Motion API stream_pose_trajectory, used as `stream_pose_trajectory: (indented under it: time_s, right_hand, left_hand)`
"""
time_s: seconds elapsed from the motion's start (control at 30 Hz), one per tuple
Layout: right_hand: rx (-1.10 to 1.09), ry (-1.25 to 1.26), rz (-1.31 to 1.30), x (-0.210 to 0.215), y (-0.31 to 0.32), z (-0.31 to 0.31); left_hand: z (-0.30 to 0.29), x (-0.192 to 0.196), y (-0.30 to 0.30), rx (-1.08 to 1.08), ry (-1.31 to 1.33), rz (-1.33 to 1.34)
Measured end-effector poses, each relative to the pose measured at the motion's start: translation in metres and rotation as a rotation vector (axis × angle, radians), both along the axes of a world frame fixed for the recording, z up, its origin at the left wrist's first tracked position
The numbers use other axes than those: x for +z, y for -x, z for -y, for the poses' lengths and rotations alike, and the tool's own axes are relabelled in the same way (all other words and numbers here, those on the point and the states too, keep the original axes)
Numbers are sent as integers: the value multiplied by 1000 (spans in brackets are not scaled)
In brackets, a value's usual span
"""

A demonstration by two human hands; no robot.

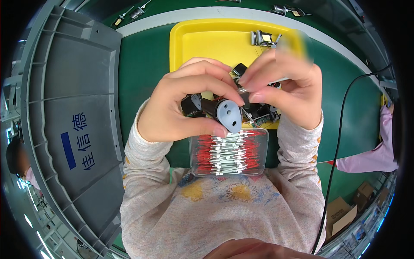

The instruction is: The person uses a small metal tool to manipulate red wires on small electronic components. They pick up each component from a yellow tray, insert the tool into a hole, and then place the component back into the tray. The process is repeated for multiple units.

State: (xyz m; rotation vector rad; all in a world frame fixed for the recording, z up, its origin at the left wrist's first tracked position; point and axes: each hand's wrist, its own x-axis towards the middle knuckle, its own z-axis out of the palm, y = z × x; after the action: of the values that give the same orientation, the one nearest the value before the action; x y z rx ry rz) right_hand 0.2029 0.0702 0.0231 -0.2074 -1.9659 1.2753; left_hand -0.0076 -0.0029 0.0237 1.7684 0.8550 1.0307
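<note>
My left hand [189,101] is closed around a black cylindrical part, its round grey end cap [229,115] with small holes turned toward me. Close beside it, my right hand [289,86] pinches a thin whitish piece [243,90] between thumb and fingers; its exact kind is too small to tell. Both hands meet over the near side of a yellow tray [215,27]. Several black assemblies with wires and small circuit boards [261,123] lie in the tray, partly hidden by my hands. Just below the hands sits a clear plastic box [228,174] of red and white wire leads [228,153].
A large grey plastic crate [79,108] stands at my left. At the tray's far right lies another small motor-like assembly [262,39]. A black cable [340,125] runs down the right side. Beyond a white strip [151,25], loose parts [137,13] lie on green surface. Another person's pink sleeve [366,153] shows at right.
</note>
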Motion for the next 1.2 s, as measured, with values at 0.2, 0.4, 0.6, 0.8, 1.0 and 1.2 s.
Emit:
stream_pose_trajectory:
  time_s: [0.2,0.4,0.6,0.8,1.0,1.2]
  right_hand:
    - [-425,274,-314,8,-2,18]
    - [-628,47,-340,16,0,39]
    - [-436,-268,-181,23,-7,44]
    - [-492,-309,-84,25,0,54]
    - [-482,-381,0,36,-10,55]
    - [-432,-501,-32,30,-8,58]
  left_hand:
    - [2,0,1,86,-166,-41]
    - [14,-5,-21,481,-135,61]
    - [10,-9,-19,508,-379,-15]
    - [15,-15,-18,547,-400,32]
    - [9,-13,-23,478,-413,52]
    - [18,-15,-27,575,-311,140]
